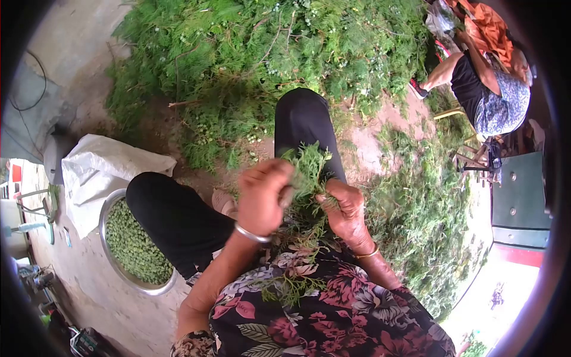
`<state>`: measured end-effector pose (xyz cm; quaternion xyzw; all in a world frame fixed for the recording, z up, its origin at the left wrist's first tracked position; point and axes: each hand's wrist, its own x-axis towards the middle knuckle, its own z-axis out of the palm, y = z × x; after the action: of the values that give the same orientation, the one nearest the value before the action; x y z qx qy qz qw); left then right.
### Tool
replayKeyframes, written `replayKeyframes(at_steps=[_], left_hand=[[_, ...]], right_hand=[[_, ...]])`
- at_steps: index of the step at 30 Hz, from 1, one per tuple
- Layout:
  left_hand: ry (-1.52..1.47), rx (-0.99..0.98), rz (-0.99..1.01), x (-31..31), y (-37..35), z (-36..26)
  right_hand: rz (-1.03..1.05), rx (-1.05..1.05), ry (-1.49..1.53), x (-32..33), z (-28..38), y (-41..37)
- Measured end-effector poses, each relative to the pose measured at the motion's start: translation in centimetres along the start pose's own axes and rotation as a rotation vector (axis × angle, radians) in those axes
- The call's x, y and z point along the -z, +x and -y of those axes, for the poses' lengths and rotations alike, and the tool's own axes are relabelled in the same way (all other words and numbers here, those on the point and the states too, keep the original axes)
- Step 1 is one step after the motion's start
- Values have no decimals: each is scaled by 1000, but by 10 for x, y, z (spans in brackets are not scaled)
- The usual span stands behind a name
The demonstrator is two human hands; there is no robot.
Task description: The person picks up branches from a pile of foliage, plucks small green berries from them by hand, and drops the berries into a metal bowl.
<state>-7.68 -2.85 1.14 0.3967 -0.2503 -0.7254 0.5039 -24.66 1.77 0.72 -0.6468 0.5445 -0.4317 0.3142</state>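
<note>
A leafy green conifer sprig [310,169] is between my two hands, above my lap. My right hand [345,211], with a gold-coloured bangle, is closed on the lower part of the sprig. Beside it, my left hand [262,196], with a silver bangle, has its fingers curled in at the sprig's left side. Those fingers are a little blurred, and what they pinch is hidden. Loose sprig pieces [294,288] lie on my flowered top. To the left of my knee, a metal basin [106,238] holds many small green cones or berries [134,244].
A large heap of cut conifer branches [267,53] spreads in front of me, with more greenery [416,214] on the right. A white sack [113,172] lies behind the basin. Another person [491,89] sits at the upper right. A green panel [518,190] stands below them.
</note>
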Motion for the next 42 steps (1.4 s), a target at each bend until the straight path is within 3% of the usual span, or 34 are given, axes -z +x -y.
replayKeyframes(at_steps=[1, 3, 5, 10, 15, 17, 23, 25, 27, 29, 31, 33, 34, 38, 40, 42], left_hand=[[-105, 7, -141, 6, 5, -8], [-119, -130, 4, 32, 17, -27], [-145, -120, 121, 33, 11, -50], [-47, -139, 229, 29, 11, -48], [111, -79, 166, 26, 6, -20], [544, -171, 112, 29, 10, -8], [551, -206, -60, 15, 23, 5], [296, -227, -195, 16, 29, 7], [345, -229, -160, 20, 28, 3], [548, -433, -88, 19, 23, 1], [668, -387, -67, 22, 20, -2], [936, -465, 189, 24, 23, -3], [981, -379, 189, 28, 26, 3], [999, -376, 205, 36, 34, 16], [1254, -374, 282, 35, 34, 10], [1095, -387, 230, 32, 34, 11]], right_hand=[[14, 82, -99, 0, -3, -2], [63, 164, -187, -1, -2, -1], [169, 328, -357, -3, 0, -1], [130, 339, -472, -11, 8, 0], [127, 373, -541, -13, 6, -2], [132, 375, -541, -14, 6, -2], [140, 382, -543, -14, 5, -2], [142, 377, -539, -14, 5, -3], [148, 380, -546, -14, 4, -3], [143, 382, -546, -14, 4, -3], [141, 383, -543, -15, 3, -3], [131, 388, -532, -16, 1, -3], [131, 390, -532, -15, 1, -3], [126, 389, -525, -15, 3, -2], [125, 386, -517, -14, 3, -3], [125, 388, -519, -15, 3, -4]])
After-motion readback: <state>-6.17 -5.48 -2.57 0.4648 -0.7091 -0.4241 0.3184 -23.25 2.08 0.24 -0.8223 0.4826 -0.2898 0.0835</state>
